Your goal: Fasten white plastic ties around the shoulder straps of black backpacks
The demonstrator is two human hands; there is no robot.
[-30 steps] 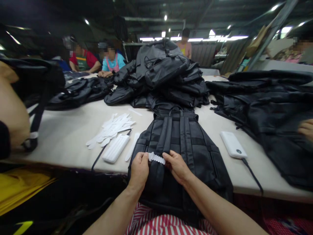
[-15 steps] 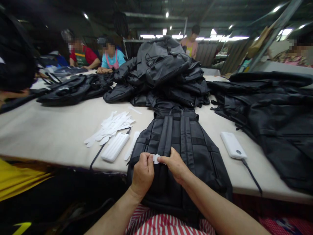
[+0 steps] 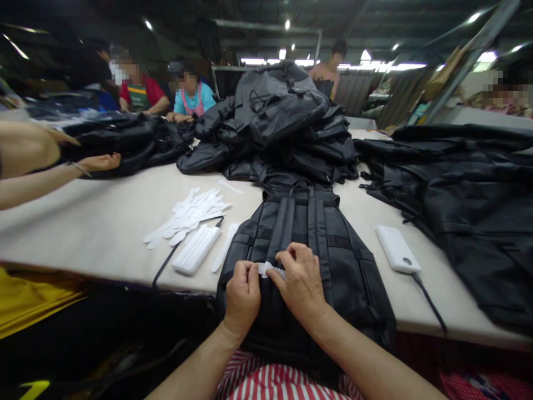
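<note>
A black backpack (image 3: pixel 350 278) lies at the table's front edge with its straps upward. Over its left strap area runs a white strip (image 3: pixel 266 269), partly hidden by fingers. My left hand (image 3: pixel 242 294) pinches the strip's left end between thumb and fingers. On the strip's right part, my right hand (image 3: pixel 303 280) is closed with thumb and bent fingers. Left of the backpack lies a heap of white strips (image 3: pixel 191 214), and one single strip (image 3: pixel 225 248) is nearer the bag.
White power banks with black cables lie left (image 3: pixel 196 250) and right (image 3: pixel 397 249) on the table (image 3: pixel 83 222). Black bags form a pile (image 3: pixel 283 116) behind and another (image 3: pixel 478 200) at right. A co-worker's arms (image 3: pixel 50 178) reach in from the left; other people are farther back.
My right hand has turned over the strip, its fingers now bent above it, and more of the strip shows. A co-worker's arms have come in at the left, where the bags have shifted.
</note>
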